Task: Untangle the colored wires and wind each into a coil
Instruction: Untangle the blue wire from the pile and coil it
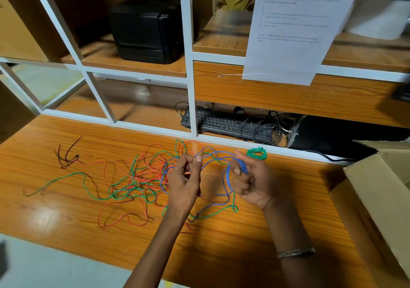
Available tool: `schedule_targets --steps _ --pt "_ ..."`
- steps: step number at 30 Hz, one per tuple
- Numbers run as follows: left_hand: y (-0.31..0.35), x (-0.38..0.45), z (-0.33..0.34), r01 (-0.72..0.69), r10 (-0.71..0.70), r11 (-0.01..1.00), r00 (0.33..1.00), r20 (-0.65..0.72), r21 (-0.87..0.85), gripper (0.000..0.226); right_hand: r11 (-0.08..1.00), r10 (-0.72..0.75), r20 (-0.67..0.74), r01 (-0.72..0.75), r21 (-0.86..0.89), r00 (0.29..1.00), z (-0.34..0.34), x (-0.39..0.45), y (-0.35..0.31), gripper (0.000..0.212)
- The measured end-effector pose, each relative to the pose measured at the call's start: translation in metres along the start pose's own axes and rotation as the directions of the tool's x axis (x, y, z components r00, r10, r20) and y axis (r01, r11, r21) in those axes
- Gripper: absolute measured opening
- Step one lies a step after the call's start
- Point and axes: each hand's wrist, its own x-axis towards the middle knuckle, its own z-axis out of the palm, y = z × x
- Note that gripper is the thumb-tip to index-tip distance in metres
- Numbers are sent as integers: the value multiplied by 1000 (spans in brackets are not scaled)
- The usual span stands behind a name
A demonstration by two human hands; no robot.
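Step in hand: the person is winding the blue wire [228, 174] into a coil, judging by the loops gathered at the right hand.
Right hand [251, 182]: fingers are curling round a bunch of blue loops, clamping them against the palm, thumb raised above.
Left hand [185, 178]: fingertips are pinching together on a strand held up above the table [66, 210]; it seems to be the blue run, though an orange bit is showing by the fingers, so I cannot tell for sure.
Blue wire: part is sitting as loops in the right hand, the rest is arching between the hands and trailing down to the table in front of the right wrist.
Tangle [142, 176]: red and green wires are lying crossed over each other on the table, left of the left hand, with blue threading into its right edge.
Green coil [257, 152]: one finished coil is lying at the back of the table, just behind the right hand.
Dark wire [66, 154]: a loose piece is lying far left, apart from the tangle.
Box [381, 190]: an open cardboard box is standing at the right edge.
Doing it well: the left hand should probably be feeding slack gently, freeing blue from green where they cross near the front, rather than tugging, which could tighten the knot.
Loop size: keeping each new turn matching those already held would likely give a neat coil.
Risk: the trailing blue and green near the right wrist may be dragging along together.
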Motion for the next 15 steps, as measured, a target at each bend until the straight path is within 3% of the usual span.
schedule_targets --steps 2,4,6,8,10,11,15 --pt "5 0 -1 -72 72 997 997 -4 5 17 996 53 38 -50 -75 998 2 2 3 55" --pt "0 3 -1 -98 90 994 987 137 49 26 987 107 81 -96 -132 991 5 1 4 57" --pt "-10 7 -2 -83 43 990 950 310 115 45 977 149 155 -121 -173 977 6 0 4 59" --pt "-16 5 -1 4 -67 988 913 403 156 39 978 153 248 -111 -174 957 9 0 4 60" --pt "-17 1 5 161 -199 979 891 408 126 22 996 80 316 -63 -63 945 11 0 1 57" --pt "-16 -1 8 218 -240 971 892 383 100 24 1000 16 320 -21 14 947 12 0 0 57" --pt "-31 4 2 234 -279 957 909 309 174 53 909 -301 186 223 353 935 9 -7 -18 62"
